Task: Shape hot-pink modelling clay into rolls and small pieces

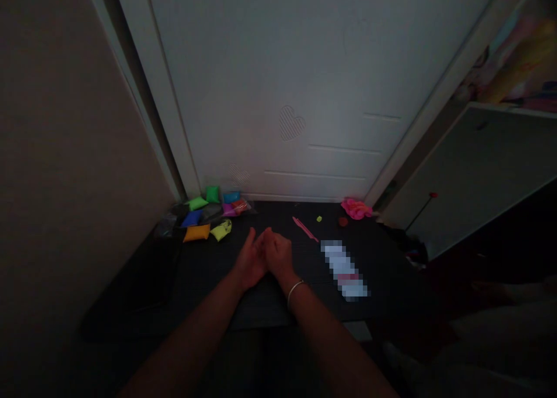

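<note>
My left hand [252, 263] is held palm up over the dark table, thumb raised and fingers stretched out toward my right hand. Curled against that palm is my right hand [278, 254], its fingers closed; anything pressed between the two is hidden. A thin bracelet [294, 291] circles my right wrist. Just beyond the hands lies a pink stick-like tool [305, 228]. A small yellow-green lump [319, 219] sits farther back, near a dark red lump [343, 221] and a ruffled bright pink piece [357, 208].
Colourful soft packets lie at the back left, among them an orange packet [196, 232], a yellow packet [221, 230] and a green packet [212, 194]. A pixelated pale strip [344, 271] rests at the right. Behind the table [204, 296] rises a white panel [278, 73] with heart patterns.
</note>
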`<state>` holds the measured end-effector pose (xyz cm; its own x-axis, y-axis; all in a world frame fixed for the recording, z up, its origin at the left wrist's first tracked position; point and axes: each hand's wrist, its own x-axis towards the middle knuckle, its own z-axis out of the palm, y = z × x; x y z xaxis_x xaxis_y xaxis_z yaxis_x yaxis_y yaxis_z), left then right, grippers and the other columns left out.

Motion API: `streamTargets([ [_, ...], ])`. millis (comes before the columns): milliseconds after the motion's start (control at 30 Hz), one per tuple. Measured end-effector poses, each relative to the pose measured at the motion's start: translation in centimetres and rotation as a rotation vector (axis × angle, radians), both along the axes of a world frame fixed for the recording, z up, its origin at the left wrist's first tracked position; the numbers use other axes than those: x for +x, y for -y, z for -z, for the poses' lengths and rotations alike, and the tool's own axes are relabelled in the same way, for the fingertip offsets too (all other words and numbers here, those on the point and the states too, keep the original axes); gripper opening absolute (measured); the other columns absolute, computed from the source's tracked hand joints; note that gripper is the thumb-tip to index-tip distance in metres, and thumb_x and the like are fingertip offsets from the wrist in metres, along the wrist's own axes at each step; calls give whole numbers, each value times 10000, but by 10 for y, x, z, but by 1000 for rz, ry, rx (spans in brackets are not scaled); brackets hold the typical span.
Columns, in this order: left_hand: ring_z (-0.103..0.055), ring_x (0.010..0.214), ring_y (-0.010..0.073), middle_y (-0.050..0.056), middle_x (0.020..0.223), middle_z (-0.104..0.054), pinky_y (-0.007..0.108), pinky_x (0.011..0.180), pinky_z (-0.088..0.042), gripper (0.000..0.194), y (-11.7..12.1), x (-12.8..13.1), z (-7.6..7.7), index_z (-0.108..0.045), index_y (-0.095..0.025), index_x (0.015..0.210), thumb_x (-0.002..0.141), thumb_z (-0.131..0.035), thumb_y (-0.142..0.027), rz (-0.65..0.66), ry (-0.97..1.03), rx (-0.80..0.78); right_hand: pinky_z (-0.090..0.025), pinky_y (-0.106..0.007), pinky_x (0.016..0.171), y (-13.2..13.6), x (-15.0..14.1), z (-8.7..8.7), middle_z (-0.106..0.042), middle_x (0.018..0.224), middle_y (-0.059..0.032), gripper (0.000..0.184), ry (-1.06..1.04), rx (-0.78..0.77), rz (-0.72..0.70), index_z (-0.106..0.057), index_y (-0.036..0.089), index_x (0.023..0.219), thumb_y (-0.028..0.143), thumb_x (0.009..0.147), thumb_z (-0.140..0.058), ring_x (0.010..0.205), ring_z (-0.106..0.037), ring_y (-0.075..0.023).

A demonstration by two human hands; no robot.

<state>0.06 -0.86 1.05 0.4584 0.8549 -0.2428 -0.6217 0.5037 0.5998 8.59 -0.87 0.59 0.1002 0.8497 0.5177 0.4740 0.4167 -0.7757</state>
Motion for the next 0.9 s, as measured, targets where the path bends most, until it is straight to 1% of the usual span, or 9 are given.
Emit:
streamTargets([
  [67,-583,891,188,45,967,-620,307,732,-461,477,1,3,0,-541,-242,1049,755,-380,-581,-67,-75,59,-381,-229,509,0,0,0,-538,582,8,385,-74,-44,-41,-543,196,663,375,874,-275,535,-513,-120],
  [167,-571,917,162,26,1050,-594,276,754,-451,436,1,7,2,-478,-278,1137,747,-497,-473,-193,-131,145,-440,-254,715,0,0,0,-610,881,-31,358,-162,-46,-124,-527,196,960,357,891,-215,811,-571,-130],
  [267,-580,876,148,24,1018,-607,254,740,-443,503,0,10,4,-452,-283,1169,694,-617,-315,-218,-190,195,-359,-303,918,1,1,1,-538,1137,-53,409,-146,-37,-181,-470,197,1115,337,902,-150,1087,-459,-128],
  [367,-590,766,145,49,889,-633,252,677,-446,426,-4,9,5,-533,-183,1071,677,-620,-321,-264,-248,240,-269,-341,997,0,4,1,-460,1242,-49,423,-118,0,-138,-466,193,1146,334,903,-150,1205,-329,-131],
  [500,-518,522,89,-11,633,-575,201,481,-395,333,-9,5,10,-560,-133,882,645,-626,-358,-399,-401,279,-353,-320,919,-4,7,2,-552,1082,-75,369,-158,38,-48,-528,166,1054,322,890,-237,1046,-475,-143],
  [633,-380,377,63,-73,486,-450,184,358,-271,276,-10,3,14,-540,-156,762,655,-582,-406,-411,-611,347,-421,-284,796,-5,7,1,-592,914,-61,296,-125,41,6,-578,170,945,309,861,-330,877,-543,-147],
  [700,-372,372,71,-69,479,-446,194,362,-270,268,-10,3,15,-533,-162,750,676,-546,-420,-402,-676,366,-435,-274,756,-4,6,0,-591,888,-56,264,-101,33,-5,-586,176,936,313,840,-382,838,-551,-148],
  [800,-465,469,107,-30,568,-530,220,442,-343,234,-10,1,12,-542,-168,773,682,-539,-383,-428,-721,400,-451,-264,706,-2,5,-1,-588,863,-47,259,-72,7,-48,-581,182,969,338,798,-465,785,-557,-146],
  [900,-524,595,147,2,644,-579,249,559,-382,173,-8,0,8,-551,-175,722,663,-568,-337,-465,-834,517,-457,-271,711,0,5,-2,-577,887,-42,361,-24,-11,-68,-551,193,1035,375,724,-566,789,-554,-152],
])
